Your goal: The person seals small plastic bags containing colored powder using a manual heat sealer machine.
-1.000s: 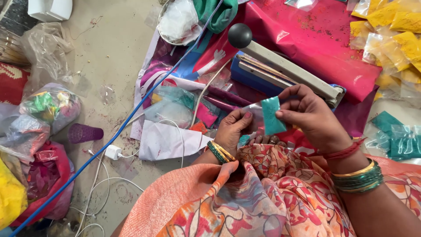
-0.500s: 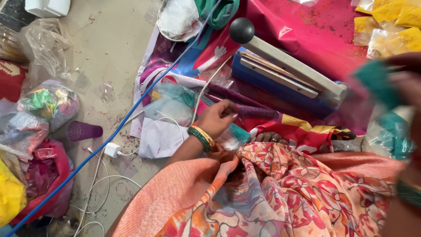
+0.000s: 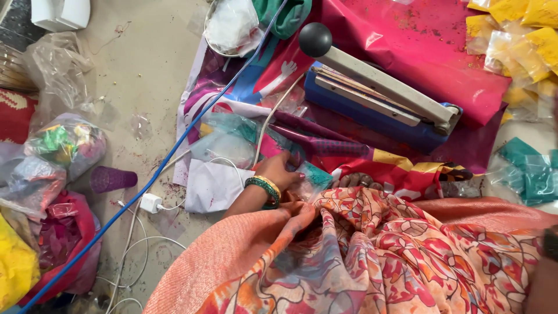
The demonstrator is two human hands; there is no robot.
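My left hand (image 3: 280,172), with green and gold bangles at the wrist, reaches forward over my patterned orange cloth. Its fingers are curled on a small clear pouch with teal powder (image 3: 314,174) lying among other clear pouches (image 3: 224,145). Only a dark sliver of my right forearm (image 3: 545,261) shows at the lower right edge; that hand is out of frame. A blue heat sealer (image 3: 378,96) with a black knob (image 3: 314,39) lies just beyond the left hand, on pink sheeting (image 3: 418,40).
Sealed teal packets (image 3: 529,171) lie at the right, yellow packets (image 3: 523,35) at the top right. A blue cable (image 3: 174,148), a white charger (image 3: 151,202) and a purple cup (image 3: 110,179) sit on the floor. Bags of coloured powder (image 3: 61,145) crowd the left.
My right hand, which held a teal packet up in front of me, swung away to the right and left the frame. My left hand moved from my lap out to the pouches.
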